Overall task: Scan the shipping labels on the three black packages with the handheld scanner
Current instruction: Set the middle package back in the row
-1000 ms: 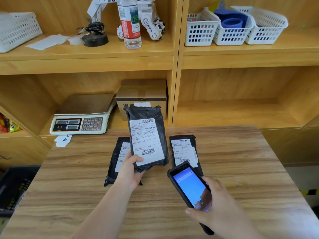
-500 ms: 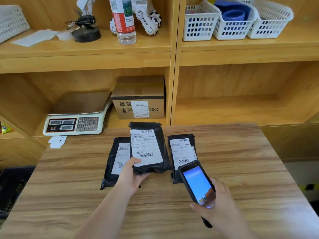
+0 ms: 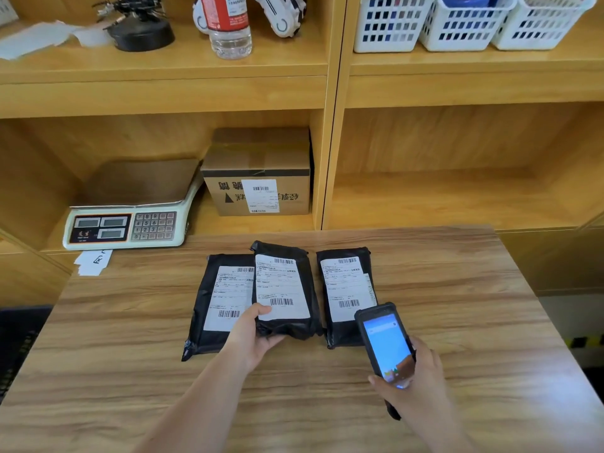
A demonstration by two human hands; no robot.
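Three black packages with white shipping labels lie side by side on the wooden table (image 3: 457, 289). My left hand (image 3: 253, 338) grips the near end of the middle package (image 3: 284, 289), which overlaps the left package (image 3: 222, 299). The right package (image 3: 343, 289) lies flat by itself. My right hand (image 3: 421, 377) holds the handheld scanner (image 3: 385, 344), a black device with a lit blue screen, tilted over the right package's near corner.
Wooden shelves stand behind the table. On the lower shelf sit a weighing scale (image 3: 130, 220) and a labelled cardboard box (image 3: 258, 178). A water bottle (image 3: 228, 27) and white baskets (image 3: 467, 21) are on the upper shelf. A dark crate (image 3: 16, 344) is at the left.
My left hand has lowered the middle package from upright down onto the table. The scanner in my right hand has shifted right, toward the right package.
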